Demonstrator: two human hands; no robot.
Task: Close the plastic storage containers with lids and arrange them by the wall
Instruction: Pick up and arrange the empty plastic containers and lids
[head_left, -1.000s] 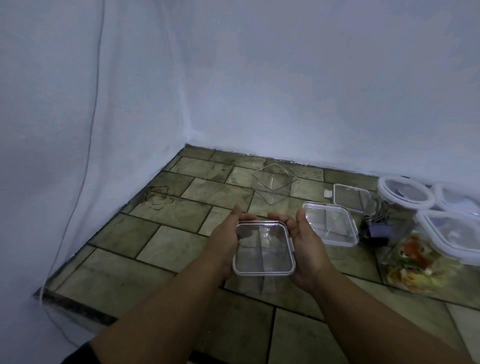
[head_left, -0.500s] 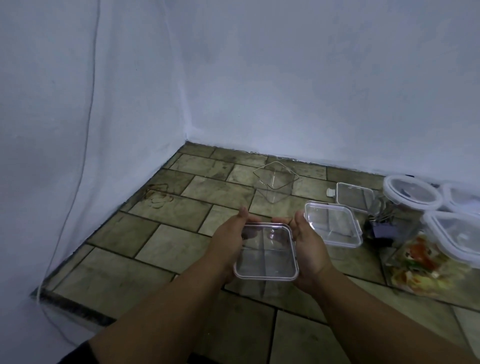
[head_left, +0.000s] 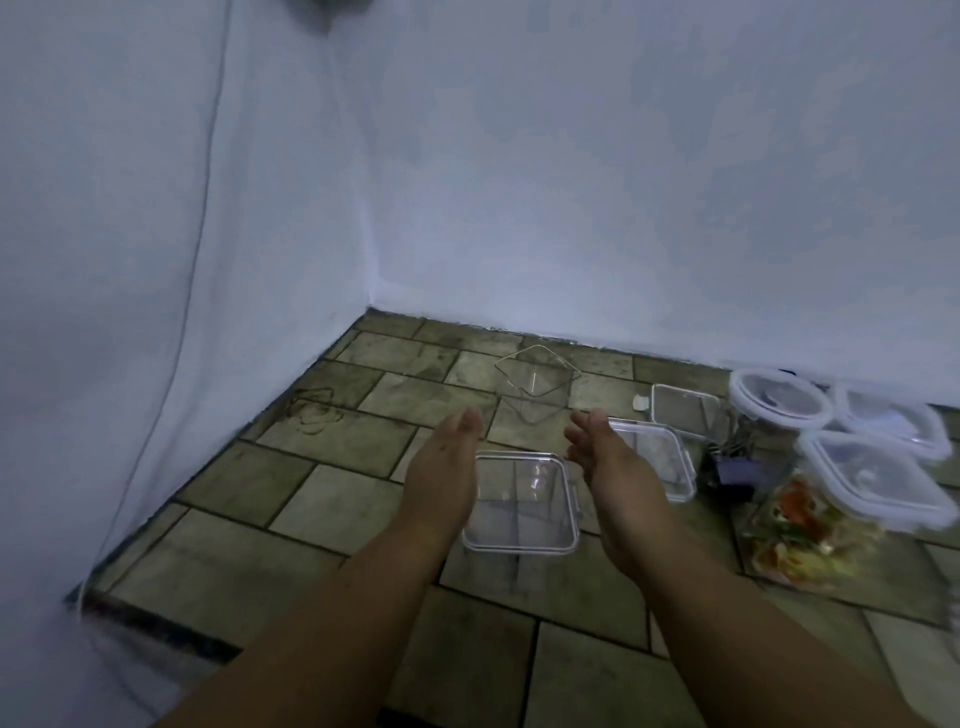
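A clear square container (head_left: 521, 512) with its lid on is sitting on the tiled floor (head_left: 332, 499), right between the person's two hands. The left hand (head_left: 445, 470) is hovering just beside its left edge and the right hand (head_left: 610, 467) just beside its right edge, both with fingers stretched forward and palms turned inward; each grip is lying wide and slack, with nothing in it, and I cannot tell whether either palm is brushing the plastic. Beyond the fingertips, an open clear container (head_left: 536, 387) without a lid is standing near the back wall (head_left: 623, 182). Behind the right hand a flat square lid (head_left: 660, 462) is lying on the tiles, and farther back a smaller lidded box (head_left: 684, 413) is resting beside it. To the right, a round lidded tub (head_left: 778, 402) and two white-rimmed square containers (head_left: 891, 421) (head_left: 872, 478) are clustering along the wall, with a dark bundle of binder clips (head_left: 732, 462) and a colourful printed packet (head_left: 810, 535) lying in front of them. A thin cable (head_left: 195, 260) is running down the left wall.
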